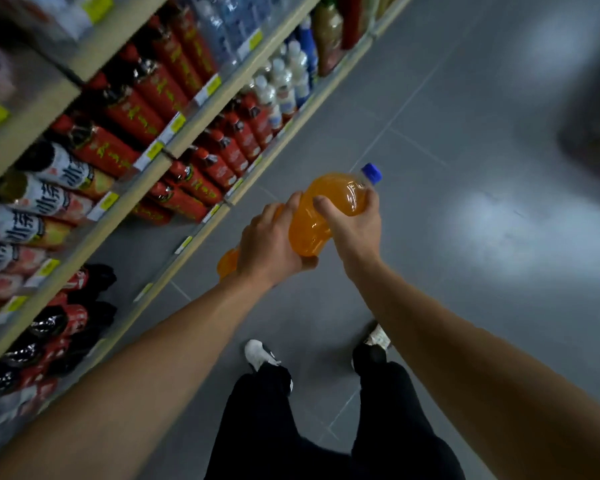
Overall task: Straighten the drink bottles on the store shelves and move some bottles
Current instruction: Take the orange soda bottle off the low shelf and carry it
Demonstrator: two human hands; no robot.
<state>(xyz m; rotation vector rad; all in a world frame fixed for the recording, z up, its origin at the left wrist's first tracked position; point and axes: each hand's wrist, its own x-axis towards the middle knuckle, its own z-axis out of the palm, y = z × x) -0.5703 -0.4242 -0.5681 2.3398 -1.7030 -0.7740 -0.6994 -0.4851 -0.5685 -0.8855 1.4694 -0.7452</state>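
Fingers of the left hand and right hand curl around one orange bottle above the floor.

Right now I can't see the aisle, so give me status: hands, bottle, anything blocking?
Left hand and right hand both grip the orange plastic drink bottle with blue cap. Bottle off the shelf, held tilted over the grey floor. Nothing blocking.

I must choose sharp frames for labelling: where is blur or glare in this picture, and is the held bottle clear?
Head view: the shelves at the left edge are motion-blurred, labels smeared; the floor carries soft white glare patches; the orange bottle, held by left hand and right hand, is fairly sharp; wide-angle tilt slants the shelving.
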